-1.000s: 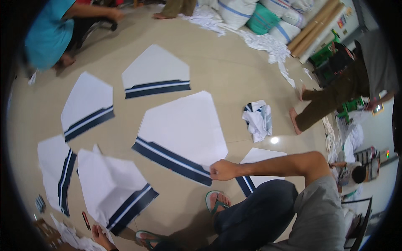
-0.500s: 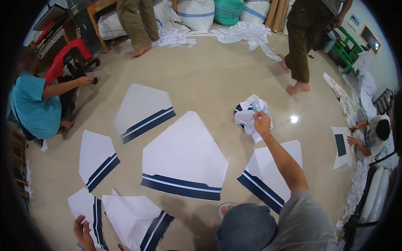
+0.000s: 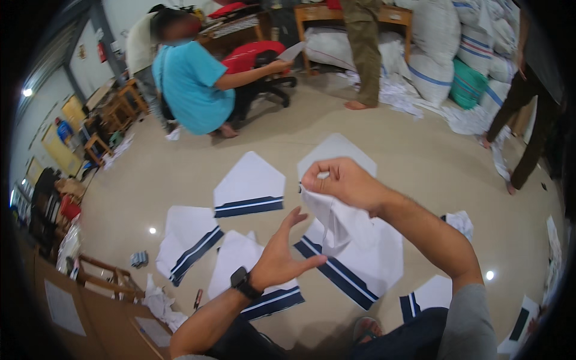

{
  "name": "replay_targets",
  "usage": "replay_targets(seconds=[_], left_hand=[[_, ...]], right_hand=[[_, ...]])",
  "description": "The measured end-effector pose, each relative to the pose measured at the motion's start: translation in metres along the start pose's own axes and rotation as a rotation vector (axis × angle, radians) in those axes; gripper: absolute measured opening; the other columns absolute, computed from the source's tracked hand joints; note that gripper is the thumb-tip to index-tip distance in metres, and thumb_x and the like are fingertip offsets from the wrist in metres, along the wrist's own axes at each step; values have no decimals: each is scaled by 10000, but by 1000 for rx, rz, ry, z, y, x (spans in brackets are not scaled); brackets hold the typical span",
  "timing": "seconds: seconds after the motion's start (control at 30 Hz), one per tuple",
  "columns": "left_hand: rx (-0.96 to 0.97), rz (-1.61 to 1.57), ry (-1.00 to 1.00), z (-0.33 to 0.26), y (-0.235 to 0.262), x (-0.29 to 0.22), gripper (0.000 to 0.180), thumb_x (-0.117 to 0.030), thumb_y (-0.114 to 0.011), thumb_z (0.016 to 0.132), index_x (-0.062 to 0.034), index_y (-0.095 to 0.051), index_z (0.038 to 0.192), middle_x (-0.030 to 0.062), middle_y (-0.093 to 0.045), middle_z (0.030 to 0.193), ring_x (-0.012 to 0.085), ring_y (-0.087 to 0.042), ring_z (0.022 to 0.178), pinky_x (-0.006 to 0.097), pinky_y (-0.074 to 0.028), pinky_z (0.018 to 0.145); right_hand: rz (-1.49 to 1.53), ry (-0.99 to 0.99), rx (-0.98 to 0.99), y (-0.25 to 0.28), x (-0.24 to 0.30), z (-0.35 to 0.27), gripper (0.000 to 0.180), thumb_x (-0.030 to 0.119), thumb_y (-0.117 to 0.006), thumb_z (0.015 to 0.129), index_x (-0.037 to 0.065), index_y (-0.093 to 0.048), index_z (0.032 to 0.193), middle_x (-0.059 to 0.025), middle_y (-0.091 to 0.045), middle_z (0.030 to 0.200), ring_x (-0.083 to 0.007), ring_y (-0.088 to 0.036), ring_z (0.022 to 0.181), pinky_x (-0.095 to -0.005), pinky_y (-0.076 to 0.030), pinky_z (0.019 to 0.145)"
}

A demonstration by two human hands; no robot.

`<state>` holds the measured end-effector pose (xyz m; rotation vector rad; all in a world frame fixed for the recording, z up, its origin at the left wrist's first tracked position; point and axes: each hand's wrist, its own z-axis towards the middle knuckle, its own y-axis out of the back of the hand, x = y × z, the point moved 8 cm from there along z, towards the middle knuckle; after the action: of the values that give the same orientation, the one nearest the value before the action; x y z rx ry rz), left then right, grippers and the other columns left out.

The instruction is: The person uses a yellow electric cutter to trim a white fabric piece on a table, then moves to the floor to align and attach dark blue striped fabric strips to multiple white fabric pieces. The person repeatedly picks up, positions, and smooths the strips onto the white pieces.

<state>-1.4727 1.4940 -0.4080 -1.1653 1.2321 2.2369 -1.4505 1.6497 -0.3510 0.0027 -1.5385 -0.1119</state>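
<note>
My right hand [image 3: 348, 185] pinches the upper edge of a piece of white cloth [image 3: 333, 225], which hangs in folds above the floor. Just left of it my left hand [image 3: 279, 257] is open, fingers and thumb spread, wearing a black wristwatch [image 3: 244, 283]. Underneath lies a large white fabric panel [image 3: 378, 258] with a navy and white striped border. Similar panels are spread around it: a far-left panel [image 3: 249, 180], a left panel [image 3: 185, 234], a near panel [image 3: 231, 261] partly behind my left hand, a back panel [image 3: 339, 150] and a right panel [image 3: 438, 292].
A crumpled white bundle [image 3: 461, 224] lies right on the floor. A red-and-black cutter-like tool [image 3: 198, 299] and a small grey-blue bundle [image 3: 138, 259] are at left. A person in a blue shirt [image 3: 195, 84] squats far left; others stand behind, near white sacks [image 3: 429, 78].
The view has swung left. My right hand has moved from the crumpled bundle to above the panels, with white cloth now hanging from it. My left hand has come up beside that cloth.
</note>
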Motion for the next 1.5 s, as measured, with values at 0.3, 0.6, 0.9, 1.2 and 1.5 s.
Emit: replay_targets(seconds=[0.3,0.6,0.9,1.2,1.5], left_hand=[[-94,-142,198,-10,50,69,462,-134,-756,860,1,-567,1258,134,-635,1161,188,-620,1078,320,-496,931],[-113,-60,86,11,38,77,582,-309,-683,920,-33,-464,1384,126,-583,1275,263,-524,1221,404,-387,1050],[179,-654,242,-8,-9,75,619,-454,-569,984,29,-495,1363,100,-608,1272,176,-572,1157,356,-426,1013],[-88,-834,541,-16,3,113,454,-265,-595,1004,22,-498,1342,103,-619,1259,180,-615,1122,353,-498,956],[-250,-898,381,-5,88,108,440,-226,-556,1020,52,-473,1350,115,-612,1258,188,-613,1113,340,-474,983]], right_hand=[[394,7,-272,10,17,32,439,459,-729,883,51,-663,1033,17,-615,805,-65,-595,722,-249,-484,631],[525,19,78,-91,49,47,403,301,-770,851,67,-583,1121,-46,-579,930,-124,-593,792,-263,-495,613],[920,419,-73,-57,69,58,429,72,-632,926,-95,-472,1288,-185,-580,1182,-243,-588,1134,-357,-462,1067],[918,557,-356,33,12,86,485,-5,-606,903,-134,-378,1312,-200,-599,1115,-272,-607,1100,-360,-472,1038],[919,421,-450,66,-10,78,504,22,-571,911,-157,-345,1325,-218,-568,1120,-319,-606,1125,-415,-484,1046]])
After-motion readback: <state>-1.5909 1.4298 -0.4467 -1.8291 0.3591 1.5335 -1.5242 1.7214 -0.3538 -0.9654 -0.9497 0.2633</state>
